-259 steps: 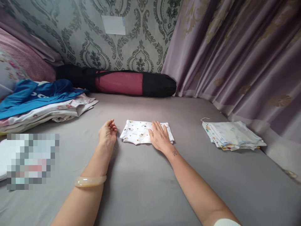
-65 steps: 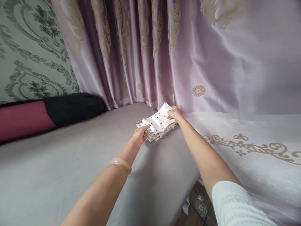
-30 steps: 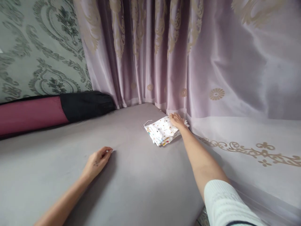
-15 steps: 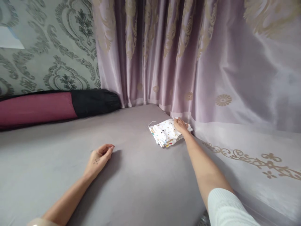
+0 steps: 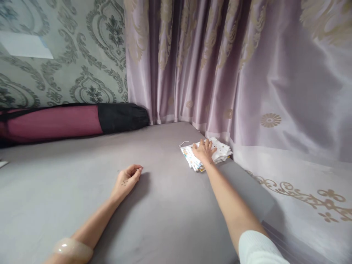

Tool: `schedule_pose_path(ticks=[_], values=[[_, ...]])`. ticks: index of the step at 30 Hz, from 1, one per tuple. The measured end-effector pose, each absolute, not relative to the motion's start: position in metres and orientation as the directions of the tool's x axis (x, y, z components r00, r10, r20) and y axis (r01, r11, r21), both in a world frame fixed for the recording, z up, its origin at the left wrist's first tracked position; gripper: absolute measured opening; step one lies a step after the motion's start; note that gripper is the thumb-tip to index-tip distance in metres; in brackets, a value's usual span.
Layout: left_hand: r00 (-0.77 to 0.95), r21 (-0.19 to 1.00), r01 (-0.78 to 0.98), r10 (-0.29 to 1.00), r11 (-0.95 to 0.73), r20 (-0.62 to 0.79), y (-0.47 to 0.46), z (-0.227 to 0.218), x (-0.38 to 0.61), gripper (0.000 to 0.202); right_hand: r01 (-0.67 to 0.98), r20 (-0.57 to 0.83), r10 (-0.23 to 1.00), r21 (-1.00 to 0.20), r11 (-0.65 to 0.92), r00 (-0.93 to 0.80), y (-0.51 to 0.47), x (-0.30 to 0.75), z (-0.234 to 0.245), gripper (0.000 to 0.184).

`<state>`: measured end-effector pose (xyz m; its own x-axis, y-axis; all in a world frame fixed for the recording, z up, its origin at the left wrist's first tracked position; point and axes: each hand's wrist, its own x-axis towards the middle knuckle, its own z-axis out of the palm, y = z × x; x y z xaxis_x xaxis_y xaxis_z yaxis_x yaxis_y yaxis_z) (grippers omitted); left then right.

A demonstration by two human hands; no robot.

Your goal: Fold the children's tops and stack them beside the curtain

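Observation:
Fingers spread, my right hand (image 5: 204, 151) lies flat on a folded pile of white printed cloth (image 5: 220, 148). The cloth has small coloured figures and a thin white string sticking out at its left corner. Several layers show along its front edge, but its exact kind is not clear. Over the grey sheet (image 5: 170, 205), left of the cloth, my left hand (image 5: 128, 179) hovers with its fingers curled in and nothing visible in them. A pale bangle (image 5: 73, 250) circles the left wrist.
A long maroon and black bag (image 5: 66, 121) lies along the patterned wall. Purple curtains (image 5: 187, 73) hang behind and to the right of the bed, close to the cloth. Part of a white object (image 5: 3, 164) shows at the left edge.
My right hand has moved left across the cloth, from its right end to its middle, and its fingers have spread. My left hand keeps its curled pose. The view has turned slightly left.

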<state>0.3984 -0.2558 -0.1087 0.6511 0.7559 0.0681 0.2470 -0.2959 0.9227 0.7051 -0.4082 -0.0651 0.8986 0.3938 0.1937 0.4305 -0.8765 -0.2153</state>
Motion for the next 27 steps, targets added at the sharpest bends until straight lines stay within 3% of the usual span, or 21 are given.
schedule_pose_path(ticks=[8,18,23,27], values=[[0.647,0.927,0.226,0.758,-0.3,0.087,-0.252,-0.115,0.4,0.04,0.437,0.262,0.383,-0.188,-0.88,0.885,-0.407,0.703,-0.072,0.06],[0.655,0.931,0.222,0.752,-0.288,0.077,-0.258,-0.103,0.399,0.039,0.41,0.114,0.395,-0.187,-0.893,0.912,-0.404,0.679,-0.063,0.061],[0.653,0.925,0.23,0.752,-0.303,0.084,-0.254,-0.111,0.401,0.037,0.476,0.087,0.469,-0.117,-0.871,0.879,-0.4,0.654,-0.068,0.058],[0.662,0.914,0.221,0.74,-0.34,0.115,-0.25,-0.118,0.403,0.037,0.565,0.153,0.554,-0.044,-0.824,0.818,-0.401,0.643,-0.078,0.055]])
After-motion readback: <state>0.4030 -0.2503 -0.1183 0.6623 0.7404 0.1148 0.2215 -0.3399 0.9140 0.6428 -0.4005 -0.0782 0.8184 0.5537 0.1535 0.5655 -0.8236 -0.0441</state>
